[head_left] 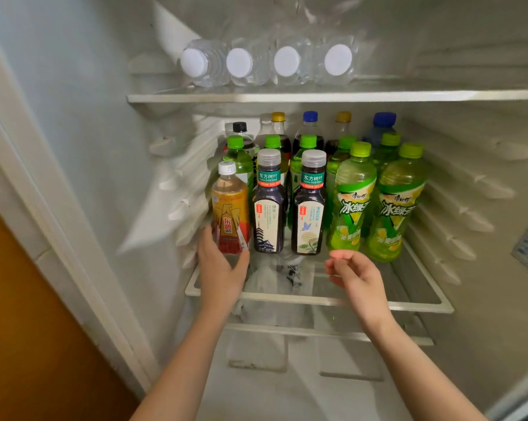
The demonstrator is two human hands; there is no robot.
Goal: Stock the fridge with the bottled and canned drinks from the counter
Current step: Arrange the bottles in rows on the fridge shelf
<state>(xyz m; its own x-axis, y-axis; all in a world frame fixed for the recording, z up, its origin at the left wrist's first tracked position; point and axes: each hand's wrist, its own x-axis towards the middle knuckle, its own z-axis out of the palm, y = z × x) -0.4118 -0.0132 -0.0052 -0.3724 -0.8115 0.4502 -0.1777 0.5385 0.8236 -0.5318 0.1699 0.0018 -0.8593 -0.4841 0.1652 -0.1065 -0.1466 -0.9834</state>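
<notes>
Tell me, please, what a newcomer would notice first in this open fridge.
The bright green bottles at the front right of the middle shelf catch the eye first. Next, the left hand grips an orange bottle at the front left, while the right hand hovers empty. Above, four water bottles lie with white caps facing out.

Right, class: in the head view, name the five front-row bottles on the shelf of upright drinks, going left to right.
The orange bottle, gripped by the left hand → dark tea bottle with pagoda label → dark tea bottle with flower label → green tea bottle → second green tea bottle.
</notes>
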